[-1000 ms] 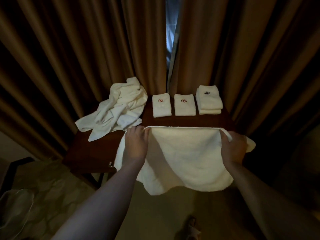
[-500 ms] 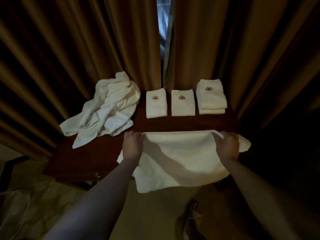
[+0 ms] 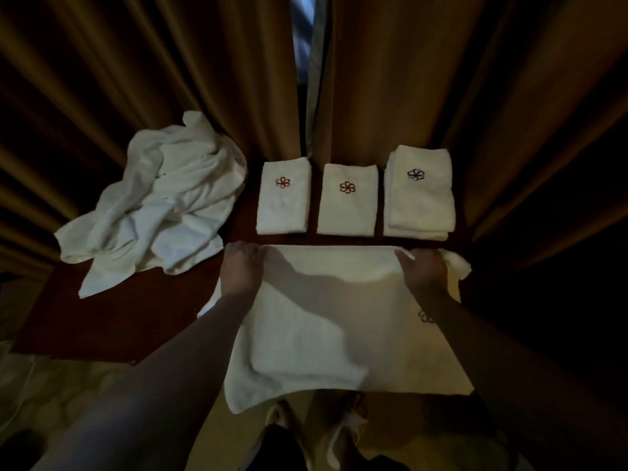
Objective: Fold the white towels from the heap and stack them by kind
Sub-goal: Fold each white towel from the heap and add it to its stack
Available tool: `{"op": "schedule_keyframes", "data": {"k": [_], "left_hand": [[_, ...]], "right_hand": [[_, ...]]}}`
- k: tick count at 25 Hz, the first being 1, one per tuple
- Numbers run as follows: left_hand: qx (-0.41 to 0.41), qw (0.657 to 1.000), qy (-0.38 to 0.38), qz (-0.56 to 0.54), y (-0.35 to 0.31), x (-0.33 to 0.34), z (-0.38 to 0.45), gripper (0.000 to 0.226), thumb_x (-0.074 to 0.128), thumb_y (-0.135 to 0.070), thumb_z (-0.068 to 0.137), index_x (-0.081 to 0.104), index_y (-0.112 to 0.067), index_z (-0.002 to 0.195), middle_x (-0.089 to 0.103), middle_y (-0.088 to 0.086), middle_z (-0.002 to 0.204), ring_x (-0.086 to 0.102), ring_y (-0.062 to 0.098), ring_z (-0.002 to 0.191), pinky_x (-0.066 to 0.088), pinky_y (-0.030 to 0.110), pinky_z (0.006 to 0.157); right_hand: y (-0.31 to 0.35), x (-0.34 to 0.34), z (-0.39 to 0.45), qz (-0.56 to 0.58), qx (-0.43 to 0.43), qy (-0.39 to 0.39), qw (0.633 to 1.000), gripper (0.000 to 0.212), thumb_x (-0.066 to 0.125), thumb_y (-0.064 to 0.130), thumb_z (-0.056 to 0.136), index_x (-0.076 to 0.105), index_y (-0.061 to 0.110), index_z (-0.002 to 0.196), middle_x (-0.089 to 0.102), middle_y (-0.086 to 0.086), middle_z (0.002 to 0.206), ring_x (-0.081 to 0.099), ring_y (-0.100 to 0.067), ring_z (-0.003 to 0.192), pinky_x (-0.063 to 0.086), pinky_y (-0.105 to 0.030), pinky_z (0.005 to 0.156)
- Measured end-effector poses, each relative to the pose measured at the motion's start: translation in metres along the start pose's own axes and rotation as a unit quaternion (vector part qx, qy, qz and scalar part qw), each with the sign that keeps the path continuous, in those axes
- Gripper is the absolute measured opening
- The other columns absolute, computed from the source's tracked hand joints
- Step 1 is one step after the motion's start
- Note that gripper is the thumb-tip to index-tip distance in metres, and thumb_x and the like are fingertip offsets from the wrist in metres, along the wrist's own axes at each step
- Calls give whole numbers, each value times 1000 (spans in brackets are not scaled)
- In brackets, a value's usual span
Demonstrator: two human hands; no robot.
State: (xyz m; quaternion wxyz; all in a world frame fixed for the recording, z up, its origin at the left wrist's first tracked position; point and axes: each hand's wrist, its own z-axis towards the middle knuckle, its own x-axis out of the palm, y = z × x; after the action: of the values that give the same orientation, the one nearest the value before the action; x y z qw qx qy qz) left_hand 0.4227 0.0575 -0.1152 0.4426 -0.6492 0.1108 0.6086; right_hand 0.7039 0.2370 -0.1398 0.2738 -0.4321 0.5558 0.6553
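Head view, dim light. Nearest: the floor [image 3: 170, 396] and a shoe [image 3: 282, 416] below the counter's [image 3: 142, 307] front edge. Both bare forearms reach forward over a white towel [image 3: 339, 334] spread on the dark wood counter, its near edge hanging off the front; a doubled layer shows at its near left part. A small flower logo [image 3: 426, 317] shows on the towel, partly hidden by the right wrist. Left hand [image 3: 242, 268] is at the towel's far left corner, fingers curled over the far edge, grip holding the towel. Right hand [image 3: 424, 271] is at the far right corner, fingers curled round the edge, grip holding the towel too; a loose corner of cloth sticks out just right of it. Far edge of the towel runs straight between the two hands.

Farther back, a row of three folded piles close beside each other but apart: left folded towel [image 3: 283, 197] with red flower logo, middle folded towel [image 3: 347, 201] with red flower logo, right stack [image 3: 421, 192] with dark flower logo, at least two layers high. Far left of the counter: heap [image 3: 159, 202] of unfolded white towels, crumpled, one end trailing toward the front. Behind everything, brown curtains [image 3: 424, 79] with a narrow bright gap [image 3: 306, 45] at the middle.
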Motion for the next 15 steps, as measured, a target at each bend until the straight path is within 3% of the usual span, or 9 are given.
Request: {"op": "schedule_keyframes", "data": {"k": [4, 7, 12, 15], "left_hand": [[-5, 999, 36, 3, 9, 22, 37, 29, 54, -24, 96, 73, -3, 93, 63, 18, 90, 52, 33, 94, 45, 41, 81], [8, 998, 68, 6, 15, 37, 71, 34, 51, -29, 97, 72, -4, 89, 62, 15, 91, 51, 31, 96, 45, 40, 81], [17, 993, 116, -7, 13, 64, 105, 29, 53, -26, 96, 71, -4, 101, 63, 17, 99, 50, 31, 104, 42, 36, 85], [30, 988, 154, -4, 16, 83, 101, 30, 57, -23, 93, 63, -6, 117, 56, 16, 116, 45, 31, 115, 42, 38, 96]], "right_hand": [[-8, 22, 25, -23, 9, 40, 999, 46, 49, 41, 96, 68, 0, 93, 68, -19, 96, 60, -34, 96, 42, -38, 91], [-7, 33, 41, 28, 39, 36, 998, 40, 57, 38, 93, 69, 0, 96, 67, -19, 101, 58, -35, 104, 42, -40, 93], [-14, 57, 64, -49, 78, 74, 993, 44, 52, 42, 94, 66, 2, 106, 62, -21, 112, 51, -36, 113, 41, -43, 96], [-20, 72, 67, -82, 121, 99, 984, 45, 50, 40, 96, 60, 2, 118, 55, -21, 126, 43, -37, 125, 32, -43, 104]]}}
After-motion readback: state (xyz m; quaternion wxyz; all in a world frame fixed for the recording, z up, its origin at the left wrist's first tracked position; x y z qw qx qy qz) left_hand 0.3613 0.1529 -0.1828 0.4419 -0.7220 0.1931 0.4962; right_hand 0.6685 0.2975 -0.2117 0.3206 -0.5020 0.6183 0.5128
